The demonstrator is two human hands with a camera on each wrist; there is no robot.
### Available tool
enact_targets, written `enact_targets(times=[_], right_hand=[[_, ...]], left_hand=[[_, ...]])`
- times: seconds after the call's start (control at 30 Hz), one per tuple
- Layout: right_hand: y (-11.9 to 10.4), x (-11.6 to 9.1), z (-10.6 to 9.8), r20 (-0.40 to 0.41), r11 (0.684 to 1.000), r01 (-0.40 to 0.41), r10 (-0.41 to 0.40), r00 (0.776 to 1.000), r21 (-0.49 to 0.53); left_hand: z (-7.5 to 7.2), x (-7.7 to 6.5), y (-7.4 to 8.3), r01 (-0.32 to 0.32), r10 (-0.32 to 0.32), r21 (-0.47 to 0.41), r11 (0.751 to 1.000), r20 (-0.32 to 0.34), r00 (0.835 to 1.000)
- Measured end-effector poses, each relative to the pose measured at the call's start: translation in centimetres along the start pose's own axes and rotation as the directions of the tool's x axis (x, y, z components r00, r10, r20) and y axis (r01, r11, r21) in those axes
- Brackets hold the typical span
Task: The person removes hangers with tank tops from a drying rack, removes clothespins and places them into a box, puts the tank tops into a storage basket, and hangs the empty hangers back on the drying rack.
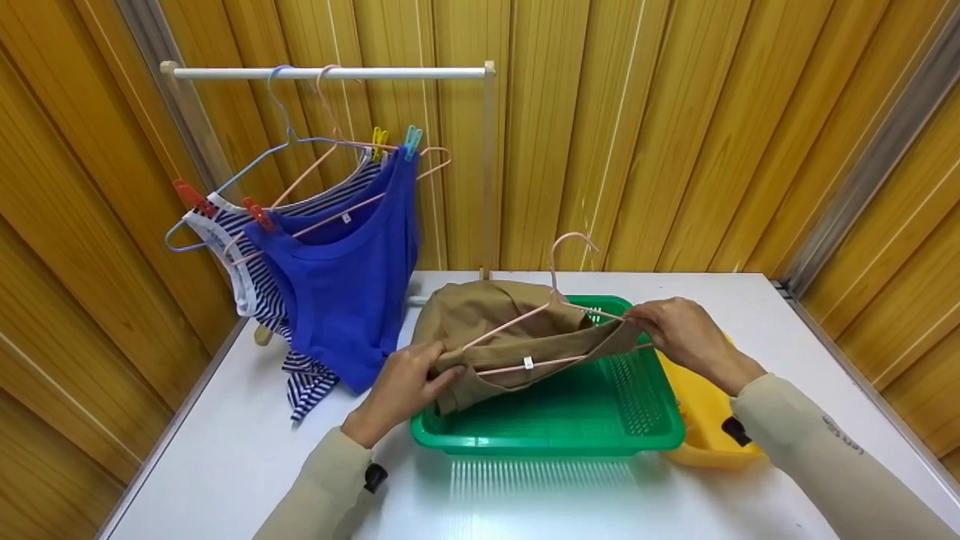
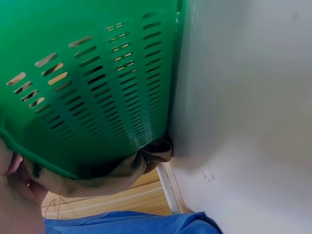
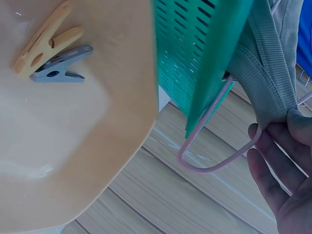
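A tan garment (image 1: 487,315) with a small white tag drapes on a pink hanger (image 1: 574,240), over the green basket (image 1: 547,442). My left hand (image 1: 405,382) pinches the garment's left strap area, thumb on top. At the other end my right hand (image 1: 679,330) pinches its right strap over the hanger's arm. In the right wrist view, the right hand (image 3: 287,161) holds the ribbed strap (image 3: 265,83) where the looped end of the hanger (image 3: 204,169) sticks out. Ribbed tan cloth (image 2: 97,184) hangs along the basket rim in the left wrist view.
A blue tank top (image 1: 337,277) and a striped top (image 1: 262,292) hang, pegged, from a rack's white bar (image 1: 420,73) at left. Right of the basket lies a yellow tub (image 1: 712,412); in the right wrist view it contains clothespins (image 3: 58,63). Wooden panels (image 1: 660,135) stand behind.
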State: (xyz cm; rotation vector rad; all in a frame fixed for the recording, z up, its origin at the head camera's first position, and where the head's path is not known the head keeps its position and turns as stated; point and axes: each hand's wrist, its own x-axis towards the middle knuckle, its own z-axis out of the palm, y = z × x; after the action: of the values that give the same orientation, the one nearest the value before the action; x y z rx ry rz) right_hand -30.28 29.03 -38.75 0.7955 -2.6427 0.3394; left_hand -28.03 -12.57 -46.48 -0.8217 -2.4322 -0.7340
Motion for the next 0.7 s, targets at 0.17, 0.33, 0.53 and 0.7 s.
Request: enact_targets(times=[0.17,0.33,0.53,0.7], right_hand=[[-0.1,-0.2,0.5,-0.049,1.000,0.014,-0.014,0.999,-0.004],[-0.3,-0.4,0.7,-0.066,1.000,0.006,-0.006,0.998,-0.004],[-0.2,-0.6,0.7,-0.070,1.000,-0.019,0.020,0.997,0.017],[0.1,-0.9,0.7,-0.096,1.000,-0.010,0.012,0.995,0.026]], left_hand=[[-0.2,-0.4,-0.4,-0.040,0.040,-0.012,0.999,-0.018,0.999],[-0.6,-1.1,-0.6,-0.059,0.058,-0.027,0.998,-0.023,0.998],[-1.3,-1.8,-0.6,-0.083,0.082,-0.006,0.997,-0.014,0.997],[-1.6,-2.2,-0.5,-0.093,0.093,-0.007,0.996,-0.015,0.996]])
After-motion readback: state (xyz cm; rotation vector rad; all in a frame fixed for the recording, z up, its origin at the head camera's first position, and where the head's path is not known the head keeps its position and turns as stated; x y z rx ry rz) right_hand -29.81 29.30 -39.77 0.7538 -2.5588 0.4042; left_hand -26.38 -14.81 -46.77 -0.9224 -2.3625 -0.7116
